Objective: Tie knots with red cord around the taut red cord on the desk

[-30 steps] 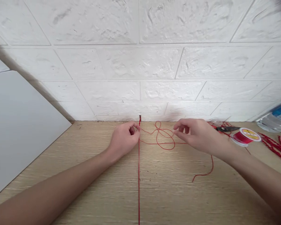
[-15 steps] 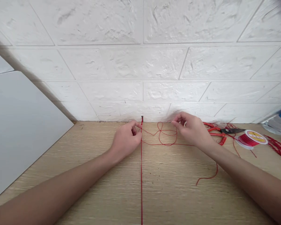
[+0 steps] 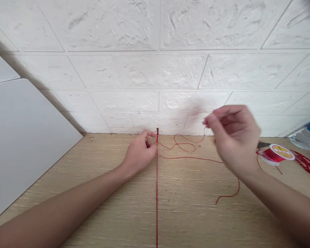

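A taut red cord (image 3: 157, 193) runs from a small dark fixture (image 3: 157, 129) at the foot of the wall straight toward me. Just below the fixture, a short knotted stretch (image 3: 157, 138) shows on it. My left hand (image 3: 141, 151) is closed, thumb and forefinger pinched at the cord beside the knots. Raised to the right, my right hand (image 3: 235, 134) pinches a thin red thread (image 3: 188, 140), which loops back over the table to the knots. A second red strand (image 3: 188, 157) crosses from the cord and passes behind my right hand.
To the right stand a spool of red thread (image 3: 275, 154) and a clear plastic bottle (image 3: 308, 134). Braided red cords (image 3: 306, 163) lie near them. Dark blade tips (image 3: 264, 144) peek out behind my right hand. A white panel (image 3: 28, 137) stands at the left, and a white brick-pattern wall (image 3: 131, 72) behind.
My right hand has lifted and moved right, drawing the thread along so its loops have shrunk. It now covers the orange-handled cutters. My left hand stays at the knots.
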### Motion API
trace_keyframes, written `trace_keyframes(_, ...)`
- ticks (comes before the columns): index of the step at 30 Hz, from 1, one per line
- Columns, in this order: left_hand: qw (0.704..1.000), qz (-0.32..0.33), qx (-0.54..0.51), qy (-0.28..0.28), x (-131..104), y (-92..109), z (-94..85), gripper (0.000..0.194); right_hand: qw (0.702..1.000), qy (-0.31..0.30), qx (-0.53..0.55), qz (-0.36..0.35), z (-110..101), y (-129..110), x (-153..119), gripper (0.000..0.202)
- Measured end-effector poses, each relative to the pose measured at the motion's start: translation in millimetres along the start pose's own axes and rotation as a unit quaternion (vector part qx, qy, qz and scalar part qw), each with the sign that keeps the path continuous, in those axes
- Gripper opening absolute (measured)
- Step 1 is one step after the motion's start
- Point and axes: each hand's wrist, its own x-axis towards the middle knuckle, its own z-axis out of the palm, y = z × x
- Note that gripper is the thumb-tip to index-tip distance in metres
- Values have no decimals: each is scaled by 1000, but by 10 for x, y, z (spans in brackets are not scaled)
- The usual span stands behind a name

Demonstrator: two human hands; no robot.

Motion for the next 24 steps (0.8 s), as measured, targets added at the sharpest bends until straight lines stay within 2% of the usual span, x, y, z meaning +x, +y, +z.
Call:
trace_keyframes(2, 1000, -5, -10, 0, 4, 12, -4, 33, 991, -132, -7, 2, 95, -93, -209, 7)
trace_keyframes(4, 1000, -7, -18, -1, 6, 24, -7, 33, 958, -286, -24, -30, 184, -146, -439, 8)
trace_keyframes(5, 1000, -6, -21, -2, 6, 27, -7, 32, 940, -335, -36, -51, 219, -157, -542, 9)
trace_keyframes(7, 1000, -3, -21, -4, 4, 27, -4, 30, 915, -390, -58, -84, 262, -153, -698, 10)
trace_keyframes(10, 1000, -2, -10, 0, 0, 11, 3, 27, 898, -420, -94, -88, 269, -107, -798, 12)
trace_keyframes(17, 999, -12, 19, 32, 1, -20, 21, 12, 878, -431, -182, -100, 201, -18, -791, 16)
trace_keyframes(21, 994, 50, 61, 71, -27, 35, 12, 11, 873, -422, -210, -127, 177, -61, -779, 12)
trace_keyframes(24, 990, 80, 92, 72, -49, 78, 2, 13, 864, -429, -213, -155, 166, -91, -763, 15)
